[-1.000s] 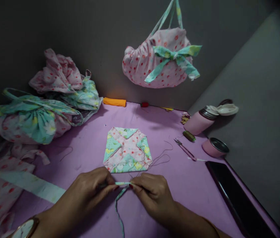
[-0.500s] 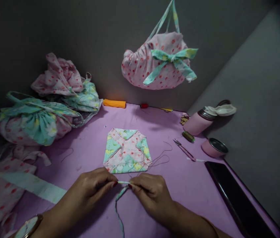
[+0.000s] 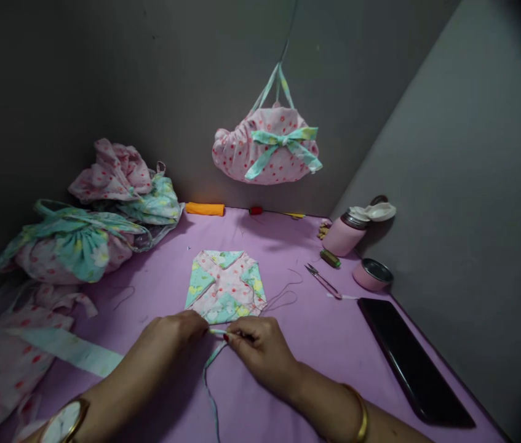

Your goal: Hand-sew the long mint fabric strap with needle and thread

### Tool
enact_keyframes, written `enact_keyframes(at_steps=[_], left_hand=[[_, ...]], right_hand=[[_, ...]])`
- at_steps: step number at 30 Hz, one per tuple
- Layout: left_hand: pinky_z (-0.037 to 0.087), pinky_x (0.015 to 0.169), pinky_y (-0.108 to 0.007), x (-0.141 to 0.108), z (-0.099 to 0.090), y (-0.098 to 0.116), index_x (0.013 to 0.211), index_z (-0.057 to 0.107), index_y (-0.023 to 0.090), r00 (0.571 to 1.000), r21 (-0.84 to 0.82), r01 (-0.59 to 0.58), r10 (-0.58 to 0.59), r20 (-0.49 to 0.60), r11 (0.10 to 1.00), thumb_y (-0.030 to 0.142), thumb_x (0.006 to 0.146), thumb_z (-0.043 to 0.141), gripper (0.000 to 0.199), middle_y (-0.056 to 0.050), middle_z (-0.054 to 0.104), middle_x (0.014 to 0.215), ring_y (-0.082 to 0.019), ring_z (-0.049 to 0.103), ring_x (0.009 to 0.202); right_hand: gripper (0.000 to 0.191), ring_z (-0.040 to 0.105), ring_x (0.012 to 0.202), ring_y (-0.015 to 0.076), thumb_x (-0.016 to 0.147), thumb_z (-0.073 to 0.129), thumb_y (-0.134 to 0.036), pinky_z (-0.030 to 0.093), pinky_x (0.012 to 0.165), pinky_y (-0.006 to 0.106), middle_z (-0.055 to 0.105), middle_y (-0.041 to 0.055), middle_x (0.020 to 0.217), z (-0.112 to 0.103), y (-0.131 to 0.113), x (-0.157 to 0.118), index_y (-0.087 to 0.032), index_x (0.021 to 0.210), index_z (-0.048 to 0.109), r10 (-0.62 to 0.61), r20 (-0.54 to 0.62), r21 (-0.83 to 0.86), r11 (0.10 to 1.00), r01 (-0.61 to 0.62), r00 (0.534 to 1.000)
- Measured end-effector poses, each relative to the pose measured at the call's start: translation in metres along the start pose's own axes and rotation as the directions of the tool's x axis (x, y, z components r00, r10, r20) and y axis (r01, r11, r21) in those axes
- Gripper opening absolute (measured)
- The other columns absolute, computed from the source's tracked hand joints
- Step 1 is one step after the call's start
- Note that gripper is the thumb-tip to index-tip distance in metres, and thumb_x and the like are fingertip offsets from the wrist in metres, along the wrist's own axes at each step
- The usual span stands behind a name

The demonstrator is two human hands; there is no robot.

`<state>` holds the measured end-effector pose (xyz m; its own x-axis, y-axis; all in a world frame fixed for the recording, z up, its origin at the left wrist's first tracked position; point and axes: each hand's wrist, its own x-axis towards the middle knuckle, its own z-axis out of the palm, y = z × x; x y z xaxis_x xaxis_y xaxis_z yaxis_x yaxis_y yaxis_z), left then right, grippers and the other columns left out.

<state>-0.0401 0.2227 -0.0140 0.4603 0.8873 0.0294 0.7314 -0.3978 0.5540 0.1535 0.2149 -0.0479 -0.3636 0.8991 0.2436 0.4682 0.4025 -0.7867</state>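
Note:
My left hand (image 3: 174, 332) and my right hand (image 3: 262, 351) are both closed, pinching a thin fabric cord (image 3: 211, 381) of green and yellow print. A short stretch of it runs between my fingertips, and the rest trails down toward the table's front. The left fingertips are partly hidden. Just beyond my hands lies a square patchwork piece (image 3: 227, 286), pink dotted in the middle with green floral corners. Loose dark thread (image 3: 288, 298) curls at its right side.
Fabric bags (image 3: 75, 246) and pink dotted cloth (image 3: 6, 363) crowd the left. A dotted pouch (image 3: 267, 147) hangs at the back. On the right are thread snips (image 3: 323, 282), a green spool (image 3: 330, 258), a pink flask (image 3: 344, 235), its cup (image 3: 373, 275) and a black case (image 3: 412, 363).
The view has shifted, so more of the wall and the hanging pouch's straps shows. Both hands keep hold of the cord; my left hand has turned, hiding its fingertips more.

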Motion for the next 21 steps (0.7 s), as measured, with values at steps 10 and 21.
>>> enact_keyframes(at_steps=[10, 21], left_hand=[[0.035, 0.049, -0.021, 0.011, 0.005, -0.001, 0.071, 0.055, 0.016, 0.985, -0.484, 0.169, -0.128, 0.117, 0.859, 0.035, 0.081, 0.046, 0.023, 0.003, 0.054, 0.059, -0.013, 0.048, 0.053], [0.044, 0.062, -0.023, 0.011, 0.015, -0.008, 0.077, 0.072, 0.017, 0.966, -0.521, 0.237, -0.144, 0.213, 0.820, 0.032, 0.077, 0.057, 0.021, -0.002, 0.072, 0.072, -0.019, 0.061, 0.068]], right_hand=[[0.013, 0.051, 0.057, 0.0098, 0.078, 0.057, -0.023, 0.034, 0.051, 0.019, 0.061, -0.0006, 0.063, 0.001, 0.001, 0.001, -0.016, 0.072, 0.067, 0.123, -0.036, 0.172, 0.978, -0.115, 0.992], [0.015, 0.049, 0.056, 0.0093, 0.079, 0.057, -0.028, 0.034, 0.051, 0.020, 0.059, -0.0010, 0.063, -0.001, 0.007, 0.003, -0.018, 0.080, 0.067, 0.144, 0.037, 0.203, 0.968, -0.148, 0.989]])
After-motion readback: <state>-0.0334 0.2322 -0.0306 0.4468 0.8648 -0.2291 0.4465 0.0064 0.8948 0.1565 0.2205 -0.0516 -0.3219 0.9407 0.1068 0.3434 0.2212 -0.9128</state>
